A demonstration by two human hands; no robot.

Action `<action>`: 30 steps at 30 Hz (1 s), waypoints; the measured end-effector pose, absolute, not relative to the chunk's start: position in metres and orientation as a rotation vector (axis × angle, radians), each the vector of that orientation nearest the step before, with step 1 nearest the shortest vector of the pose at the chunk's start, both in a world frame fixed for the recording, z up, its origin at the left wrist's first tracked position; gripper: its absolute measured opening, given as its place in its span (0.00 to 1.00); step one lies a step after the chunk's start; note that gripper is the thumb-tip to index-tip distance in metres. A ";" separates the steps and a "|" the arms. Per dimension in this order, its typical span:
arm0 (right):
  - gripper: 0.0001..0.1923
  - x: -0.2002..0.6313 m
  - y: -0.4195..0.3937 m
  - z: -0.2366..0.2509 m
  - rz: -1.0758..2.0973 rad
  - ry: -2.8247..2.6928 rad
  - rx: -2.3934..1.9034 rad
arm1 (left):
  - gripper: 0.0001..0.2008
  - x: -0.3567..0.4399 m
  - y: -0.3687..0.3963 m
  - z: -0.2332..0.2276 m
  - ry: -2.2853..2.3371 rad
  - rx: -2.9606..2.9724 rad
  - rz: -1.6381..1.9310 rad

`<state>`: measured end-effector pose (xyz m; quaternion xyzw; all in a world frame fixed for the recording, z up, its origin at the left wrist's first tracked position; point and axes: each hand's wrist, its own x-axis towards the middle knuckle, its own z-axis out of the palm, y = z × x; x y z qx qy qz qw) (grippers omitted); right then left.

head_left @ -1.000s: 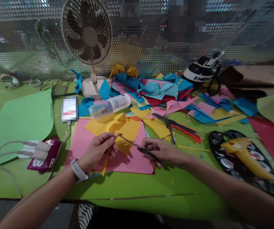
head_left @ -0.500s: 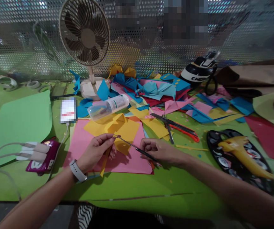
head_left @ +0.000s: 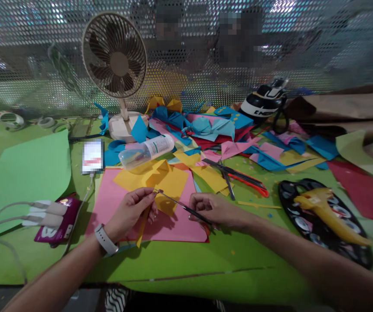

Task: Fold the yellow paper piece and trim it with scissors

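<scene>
My left hand [head_left: 137,210] pinches a strip of yellow paper [head_left: 142,225], whose lower end hangs down over the pink paper. My right hand [head_left: 206,210] is closed round a slim dark tool with a thin metallic shaft [head_left: 176,203]; its exact kind is unclear. The shaft points left, and its tip meets the left fingertips, where a tiny brownish bit shows. Both hands are above a stack of pink paper [head_left: 173,232]. A folded piece of yellow paper [head_left: 163,173] lies on the stack just behind the fingers.
Scissors [head_left: 228,182] and an orange-black cutter [head_left: 250,182] lie right of the stack. A yellow glue gun [head_left: 332,216] rests on a black palette [head_left: 286,190]. Behind are a clear bottle [head_left: 134,156], paper scraps [head_left: 212,125] and a fan [head_left: 118,65]. A purple power bank [head_left: 59,229] sits left.
The camera view has tilted slightly, so the whole scene sits lower. Both hands keep the same hold, the tool's tip still at the left fingertips.
</scene>
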<state>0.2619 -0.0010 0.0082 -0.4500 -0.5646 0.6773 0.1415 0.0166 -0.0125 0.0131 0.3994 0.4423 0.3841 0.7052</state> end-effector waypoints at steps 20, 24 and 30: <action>0.20 0.258 0.002 0.011 1.977 -1.599 -1.287 | 0.11 0.016 -0.012 0.012 1.010 0.904 0.868; 0.21 0.259 0.003 0.010 1.975 -1.619 -1.283 | 0.12 0.016 -0.011 0.010 1.012 0.898 0.862; 0.22 0.260 0.003 0.013 1.972 -1.617 -1.306 | 0.10 0.016 -0.011 0.010 0.998 0.887 0.865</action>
